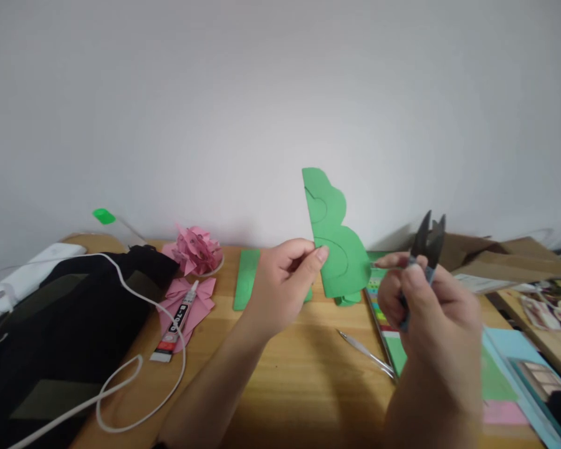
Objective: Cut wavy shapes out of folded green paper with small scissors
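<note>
over the tabletop (285,386), short of its far edge, my left hand (283,284) pinches the green paper cutout (343,257) by its straight side; my right hand (437,312) curls its fingers round the snips (421,238).

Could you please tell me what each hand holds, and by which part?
Left hand: the green paper cutout, pinched at its straight edge. Right hand: the dark snips, gripped by the handles.
</note>
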`<control>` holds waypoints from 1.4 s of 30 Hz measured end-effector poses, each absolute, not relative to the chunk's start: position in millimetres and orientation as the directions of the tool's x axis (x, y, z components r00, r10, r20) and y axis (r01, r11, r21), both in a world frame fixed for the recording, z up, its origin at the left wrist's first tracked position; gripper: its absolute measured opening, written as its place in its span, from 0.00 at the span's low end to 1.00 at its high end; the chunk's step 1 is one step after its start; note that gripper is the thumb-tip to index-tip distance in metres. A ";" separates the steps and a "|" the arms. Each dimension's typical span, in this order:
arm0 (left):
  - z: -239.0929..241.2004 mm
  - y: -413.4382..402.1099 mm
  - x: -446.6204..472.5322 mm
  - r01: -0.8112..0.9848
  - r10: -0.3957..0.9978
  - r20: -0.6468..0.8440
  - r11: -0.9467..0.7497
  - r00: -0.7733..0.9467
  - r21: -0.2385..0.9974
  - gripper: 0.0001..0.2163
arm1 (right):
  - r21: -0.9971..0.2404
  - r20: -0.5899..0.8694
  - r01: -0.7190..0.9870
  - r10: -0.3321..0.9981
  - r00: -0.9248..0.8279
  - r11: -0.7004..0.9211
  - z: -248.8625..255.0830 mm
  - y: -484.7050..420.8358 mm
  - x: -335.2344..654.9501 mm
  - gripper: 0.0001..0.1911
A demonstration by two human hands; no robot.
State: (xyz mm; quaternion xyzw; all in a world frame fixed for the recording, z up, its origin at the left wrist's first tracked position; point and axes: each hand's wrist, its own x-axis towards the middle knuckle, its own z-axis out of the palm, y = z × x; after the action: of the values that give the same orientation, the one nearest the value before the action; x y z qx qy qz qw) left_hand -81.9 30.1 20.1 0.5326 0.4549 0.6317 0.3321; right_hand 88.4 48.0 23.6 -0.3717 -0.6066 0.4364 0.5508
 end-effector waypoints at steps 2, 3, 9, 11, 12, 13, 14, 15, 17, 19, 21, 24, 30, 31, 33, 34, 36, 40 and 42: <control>20.3 29.0 -82.8 0.092 0.890 0.387 -0.377 -0.239 0.922 0.18 | -0.963 0.271 -0.047 0.939 -0.214 0.267 27.4 43.0 93.7 0.12; 20.6 28.5 -83.1 0.103 0.882 0.396 -0.382 -0.255 0.918 0.19 | -0.976 0.215 -0.043 0.939 -0.267 0.212 29.5 40.6 95.9 0.13; 22.5 26.5 -84.1 0.113 0.852 0.408 -0.393 -0.328 0.913 0.18 | -0.994 -0.022 0.106 0.882 -0.471 0.031 40.0 36.1 99.4 0.21; 22.9 26.5 -84.2 0.105 0.854 0.402 -0.390 -0.332 0.915 0.18 | -0.992 -0.065 0.130 0.863 -0.501 0.000 40.5 36.8 99.7 0.23; 23.0 26.6 -84.2 0.104 0.854 0.403 -0.392 -0.330 0.914 0.18 | -0.991 -0.082 0.136 0.856 -0.510 -0.014 40.2 37.0 100.0 0.24; 23.0 26.7 -84.2 0.105 0.855 0.405 -0.393 -0.325 0.914 0.19 | -0.990 -0.092 0.139 0.854 -0.512 -0.024 39.7 37.1 100.3 0.24; 22.9 26.8 -84.1 0.106 0.856 0.407 -0.394 -0.319 0.913 0.19 | -0.990 -0.096 0.141 0.852 -0.514 -0.026 39.1 37.0 100.6 0.24; 22.7 27.0 -84.1 0.105 0.857 0.409 -0.397 -0.314 0.912 0.19 | -0.990 -0.093 0.142 0.850 -0.519 -0.022 38.6 36.8 100.8 0.24; 21.9 27.2 -84.0 0.103 0.861 0.408 -0.396 -0.302 0.912 0.19 | -0.989 -0.091 0.149 0.845 -0.527 -0.013 38.2 36.2 100.8 0.25; 21.1 27.3 -84.0 0.111 0.868 0.403 -0.388 -0.291 0.915 0.19 | -0.987 -0.092 0.161 0.840 -0.535 -0.006 38.5 35.7 99.9 0.25; 20.9 27.2 -83.8 0.124 0.875 0.399 -0.379 -0.272 0.917 0.19 | -0.985 -0.098 0.170 0.843 -0.529 -0.007 39.2 35.6 98.5 0.25; 21.8 26.5 -83.0 0.140 0.882 0.412 -0.389 -0.228 0.911 0.19 | -0.987 -0.103 0.161 0.851 -0.515 -0.022 39.3 36.6 96.0 0.24; 23.4 25.9 -80.1 0.236 0.849 0.475 -0.425 -0.229 0.874 0.18 | -0.995 -0.083 0.091 0.865 -0.495 -0.043 36.5 38.0 92.0 0.24; 23.1 26.0 -79.8 0.245 0.842 0.482 -0.428 -0.241 0.870 0.18 | -0.995 -0.087 0.077 0.867 -0.490 -0.057 36.3 37.9 90.8 0.24; 21.9 25.9 -79.3 0.258 0.829 0.494 -0.433 -0.262 0.864 0.18 | -0.995 -0.096 0.046 0.867 -0.489 -0.084 36.5 37.8 87.8 0.24; 21.4 25.7 -79.1 0.265 0.823 0.500 -0.436 -0.271 0.860 0.18 | -0.995 -0.096 0.031 0.867 -0.489 -0.093 36.7 37.8 86.3 0.24; 20.6 25.1 -78.5 0.275 0.812 0.510 -0.441 -0.284 0.854 0.17 | -0.994 -0.098 0.014 0.870 -0.483 -0.104 36.8 38.0 83.6 0.24; 21.1 23.5 -76.4 0.282 0.802 0.510 -0.434 -0.312 0.856 0.17 | -0.995 -0.095 0.024 0.888 -0.450 -0.095 34.9 38.2 81.2 0.25; 21.6 23.1 -75.0 0.280 0.801 0.505 -0.429 -0.322 0.859 0.17 | -0.996 -0.093 0.034 0.898 -0.430 -0.087 33.8 37.8 81.0 0.25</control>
State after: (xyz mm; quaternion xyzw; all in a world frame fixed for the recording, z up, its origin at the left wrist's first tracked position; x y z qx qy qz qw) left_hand -75.0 23.1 21.6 0.5459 0.4949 0.6452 0.2018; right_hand 81.0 37.8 33.8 -0.4032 -0.5777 0.6174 0.3501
